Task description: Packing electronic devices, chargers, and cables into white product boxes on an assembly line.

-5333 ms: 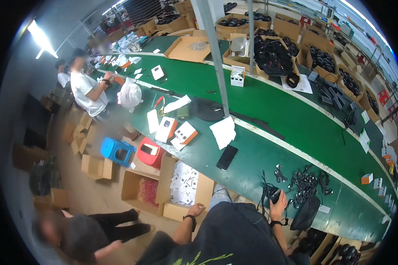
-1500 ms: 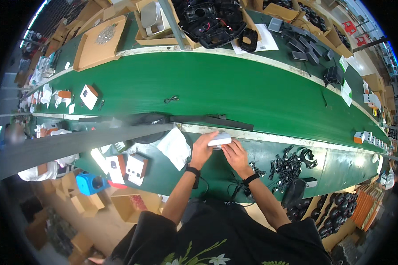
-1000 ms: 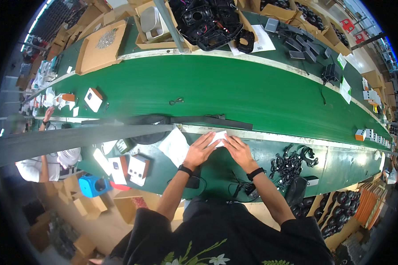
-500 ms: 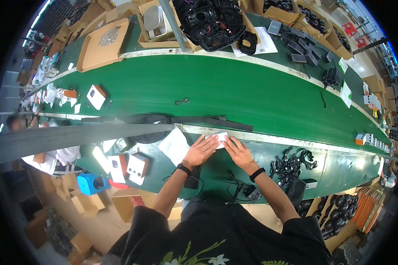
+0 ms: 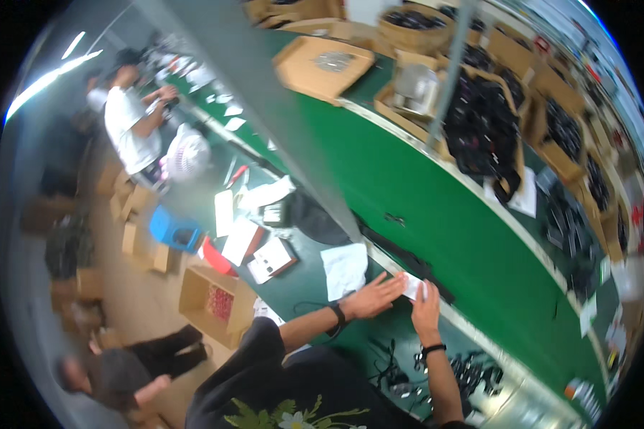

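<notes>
My left hand (image 5: pixel 373 297) and my right hand (image 5: pixel 426 310) meet over a small white box (image 5: pixel 412 286) at the edge of the green workbench. The fingers of both hands press on it from either side and partly cover it. Its exact shape is blurred. Left of my left hand lies a crumpled white sheet (image 5: pixel 343 270). Below my hands, a tangle of black cables (image 5: pixel 479 373) rests on the bench, partly behind my right forearm. Farther left is a white and brown product box (image 5: pixel 273 260), beside a black bag (image 5: pixel 320 219).
A green conveyor belt (image 5: pixel 436 207) runs beyond the bench, with a small dark cable on it. A grey post (image 5: pixel 265 100) crosses the view. Left are a blue stool (image 5: pixel 173 230), an open carton (image 5: pixel 215 294) and people. Cartons of black parts (image 5: pixel 483 121) stand across the belt.
My view has swung to the left and tilted, so the bench now runs diagonally and two people show clearly at left. Both hands stay on the small white box.
</notes>
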Demonstrator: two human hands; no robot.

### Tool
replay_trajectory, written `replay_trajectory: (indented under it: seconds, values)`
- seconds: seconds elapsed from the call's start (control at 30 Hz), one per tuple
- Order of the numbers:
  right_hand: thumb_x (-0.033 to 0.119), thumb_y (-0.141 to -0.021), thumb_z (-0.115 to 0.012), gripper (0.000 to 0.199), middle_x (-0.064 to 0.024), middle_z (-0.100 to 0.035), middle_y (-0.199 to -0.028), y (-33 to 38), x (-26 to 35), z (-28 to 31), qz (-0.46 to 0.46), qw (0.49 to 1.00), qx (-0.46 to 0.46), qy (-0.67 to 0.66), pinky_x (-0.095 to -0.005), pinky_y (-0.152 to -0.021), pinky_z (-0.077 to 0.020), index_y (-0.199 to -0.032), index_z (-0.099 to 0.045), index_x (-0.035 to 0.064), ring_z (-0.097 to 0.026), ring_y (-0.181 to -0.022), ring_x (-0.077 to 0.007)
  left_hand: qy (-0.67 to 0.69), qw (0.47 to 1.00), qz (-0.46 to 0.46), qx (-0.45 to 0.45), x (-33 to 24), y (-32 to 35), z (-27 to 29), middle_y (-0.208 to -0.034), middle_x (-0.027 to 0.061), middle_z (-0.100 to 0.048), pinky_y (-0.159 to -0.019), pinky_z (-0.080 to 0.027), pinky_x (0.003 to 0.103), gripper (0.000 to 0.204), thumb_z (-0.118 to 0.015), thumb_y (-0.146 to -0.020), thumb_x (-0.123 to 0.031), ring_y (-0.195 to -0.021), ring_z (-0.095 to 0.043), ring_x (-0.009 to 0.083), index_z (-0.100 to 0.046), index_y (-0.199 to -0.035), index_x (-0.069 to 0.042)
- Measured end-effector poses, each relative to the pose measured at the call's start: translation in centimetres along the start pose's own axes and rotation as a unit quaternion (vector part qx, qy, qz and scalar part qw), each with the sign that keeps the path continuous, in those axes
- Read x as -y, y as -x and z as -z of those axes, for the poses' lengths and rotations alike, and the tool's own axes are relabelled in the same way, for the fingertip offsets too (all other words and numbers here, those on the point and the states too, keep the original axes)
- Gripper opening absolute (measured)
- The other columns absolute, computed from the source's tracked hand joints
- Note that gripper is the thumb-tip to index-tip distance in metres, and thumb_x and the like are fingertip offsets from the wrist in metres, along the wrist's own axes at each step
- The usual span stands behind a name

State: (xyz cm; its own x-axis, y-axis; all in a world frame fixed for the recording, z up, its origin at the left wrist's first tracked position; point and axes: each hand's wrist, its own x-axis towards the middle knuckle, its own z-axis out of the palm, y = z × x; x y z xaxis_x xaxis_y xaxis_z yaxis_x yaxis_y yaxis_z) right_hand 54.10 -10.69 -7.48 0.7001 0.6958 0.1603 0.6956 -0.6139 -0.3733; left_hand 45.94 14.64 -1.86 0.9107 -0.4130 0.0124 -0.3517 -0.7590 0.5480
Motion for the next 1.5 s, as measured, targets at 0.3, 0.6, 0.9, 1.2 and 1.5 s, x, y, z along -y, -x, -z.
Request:
replay_trajectory:
  seconds: [0.3,0.6,0.9,1.2,1.5]
  values:
    - [0.020,-0.111,-0.062,0.053,-0.0287,-0.053,-0.148,-4.3,-13.1,5.1,-0.340,0.879,-0.198,0.271,-0.0543,-0.104,-0.0512,-0.160,-0.049,0.0019,-0.056,-0.128,-0.0465,0.198,0.872,0.301,-0.331,-1.4,13.4,11.2,-0.119,0.0156,-0.078,-0.095,-0.058,0.041,0.024,-0.068,-0.105,-0.013,-0.111,-0.075,0.0304,-0.077,-0.126,-0.005]
    - [0.014,-0.098,-0.069,0.064,-0.0258,-0.043,-0.166,-8.2,-8.8,5.9,-0.360,0.902,-0.126,0.202,-0.0604,-0.128,-0.0287,-0.157,-0.048,-0.0006,-0.042,-0.151,-0.0475,-0.083,0.832,0.463,-0.295,31.3,12.6,20.8,-0.147,0.0238,-0.060,-0.116,-0.047,0.051,0.074,-0.082,-0.091,-0.015,-0.138,-0.057,0.0397,-0.048,-0.155,-0.003]
    - [0.011,-0.092,-0.069,0.060,-0.0099,-0.057,-0.156,-16.9,-0.9,-4.5,-0.177,0.979,0.017,0.104,-0.0480,-0.103,-0.0574,-0.151,-0.061,0.0156,-0.057,-0.136,-0.0334,-0.296,0.786,0.531,-0.111,49.7,1.4,22.0,-0.173,0.0236,-0.028,-0.111,-0.058,0.056,0.101,-0.075,-0.087,0.002,-0.150,-0.039,0.0567,-0.022,-0.172,-0.015]
    - [0.012,-0.095,-0.065,0.046,-0.0088,-0.059,-0.149,-18.8,-1.0,-8.6,-0.156,0.982,-0.021,0.109,-0.0405,-0.091,-0.0625,-0.141,-0.069,0.0124,-0.062,-0.123,-0.0290,-0.347,0.813,0.430,-0.183,46.3,1.7,27.9,-0.096,0.0236,-0.077,-0.075,-0.057,0.061,0.019,-0.059,-0.105,-0.023,-0.090,-0.075,0.0489,-0.069,-0.112,-0.008]
    - [0.016,-0.099,-0.071,0.030,-0.0136,-0.076,-0.118,-9.2,0.5,-1.2,-0.242,0.959,-0.127,-0.073,-0.0468,-0.095,-0.0602,-0.126,-0.074,0.0040,-0.069,-0.116,-0.0337,-0.050,0.860,0.324,-0.391,20.8,18.1,26.0,-0.095,0.0142,-0.076,-0.072,-0.058,0.038,0.028,-0.069,-0.108,-0.018,-0.081,-0.069,0.0177,-0.070,-0.116,0.009]
